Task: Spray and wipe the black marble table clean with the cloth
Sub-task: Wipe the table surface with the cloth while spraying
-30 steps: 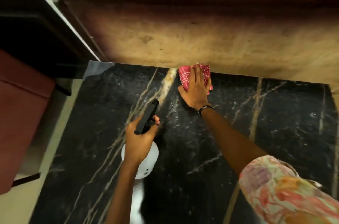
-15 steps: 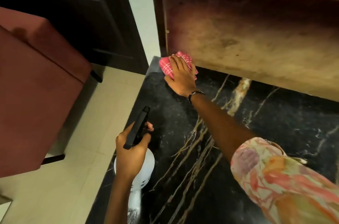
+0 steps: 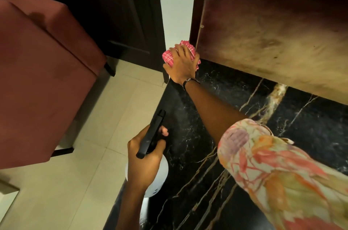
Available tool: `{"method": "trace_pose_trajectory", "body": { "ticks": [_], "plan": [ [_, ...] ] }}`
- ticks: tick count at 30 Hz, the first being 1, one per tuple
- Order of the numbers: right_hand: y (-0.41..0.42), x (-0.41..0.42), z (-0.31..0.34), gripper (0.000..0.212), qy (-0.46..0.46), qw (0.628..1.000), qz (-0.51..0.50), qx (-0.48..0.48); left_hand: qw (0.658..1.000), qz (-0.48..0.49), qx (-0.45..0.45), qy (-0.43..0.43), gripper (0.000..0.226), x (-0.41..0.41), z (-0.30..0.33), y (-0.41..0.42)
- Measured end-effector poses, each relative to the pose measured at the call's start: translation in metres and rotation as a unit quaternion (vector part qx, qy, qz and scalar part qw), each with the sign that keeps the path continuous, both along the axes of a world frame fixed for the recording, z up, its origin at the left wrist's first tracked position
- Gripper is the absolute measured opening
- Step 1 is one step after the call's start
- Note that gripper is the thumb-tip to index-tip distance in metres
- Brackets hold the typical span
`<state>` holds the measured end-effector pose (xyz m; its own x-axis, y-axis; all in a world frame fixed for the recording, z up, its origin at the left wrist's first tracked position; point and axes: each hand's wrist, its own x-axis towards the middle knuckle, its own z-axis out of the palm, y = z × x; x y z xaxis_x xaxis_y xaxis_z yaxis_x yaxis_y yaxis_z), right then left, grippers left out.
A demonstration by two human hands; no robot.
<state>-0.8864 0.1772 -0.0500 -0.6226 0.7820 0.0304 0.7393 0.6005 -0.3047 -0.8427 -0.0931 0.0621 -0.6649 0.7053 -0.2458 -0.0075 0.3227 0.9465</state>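
The black marble table (image 3: 197, 135) with pale gold veins fills the lower right. My right hand (image 3: 181, 66) presses a red checked cloth (image 3: 169, 56) flat on the table's far left corner, beside the wall. My left hand (image 3: 145, 160) grips the black trigger head of a white spray bottle (image 3: 158, 177), held upright over the table's left edge. The bottle's lower body is partly hidden by my hand and wrist.
A worn brown wooden panel (image 3: 273, 32) rises along the table's far edge. A dark red upholstered seat (image 3: 43, 71) stands on the beige tiled floor (image 3: 90, 154) to the left. A dark cabinet (image 3: 105, 7) and a white wall strip (image 3: 177, 7) lie behind.
My right hand has slid the cloth leftward along the far edge to the table's left corner. The view has swung left with it. My left hand keeps holding the bottle.
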Motion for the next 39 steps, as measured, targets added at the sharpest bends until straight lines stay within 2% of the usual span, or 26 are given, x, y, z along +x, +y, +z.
{"method": "trace_pose_trajectory", "body": {
  "ticks": [6, 11, 17, 21, 26, 31, 34, 36, 39],
  "plan": [
    [-0.006, 0.032, -0.002, 0.062, 0.043, 0.999, 0.012, 0.024, 1.0, -0.001, -0.002, -0.003, 0.02, -0.003, 0.001, -0.009],
    [-0.011, 0.057, -0.004, 0.059, 0.025, 0.999, 0.012, 0.028, 1.0, -0.001, 0.003, 0.003, 0.02, -0.005, 0.0, -0.011],
    [-0.011, 0.127, -0.006, 0.062, 0.041, 0.993, -0.109, 0.026, 1.0, -0.002, 0.017, -0.007, 0.019, -0.006, -0.003, -0.011],
    [-0.008, 0.11, 0.005, 0.065, 0.02, 0.989, -0.144, -0.002, 1.0, -0.008, 0.018, -0.015, 0.023, -0.008, -0.002, -0.012],
    [-0.031, 0.057, 0.006, 0.062, 0.001, 1.0, -0.023, 0.018, 1.0, -0.013, 0.008, -0.013, 0.031, -0.014, 0.0, -0.016],
    [-0.022, 0.035, 0.016, 0.06, -0.043, 0.999, 0.009, 0.002, 1.0, 0.008, 0.001, -0.001, 0.031, -0.022, 0.005, -0.036],
    [-0.052, 0.051, 0.014, 0.059, -0.03, 0.998, 0.047, 0.013, 0.999, 0.038, -0.01, 0.004, 0.033, -0.028, 0.006, -0.055],
    [-0.085, 0.061, 0.012, 0.057, -0.015, 0.997, 0.071, 0.01, 0.998, 0.055, -0.002, 0.006, 0.042, -0.031, 0.008, -0.07],
    [-0.133, 0.073, 0.012, 0.055, -0.021, 0.994, 0.101, -0.021, 0.996, 0.089, -0.006, -0.01, 0.067, -0.031, 0.013, -0.09]
  ]
}}
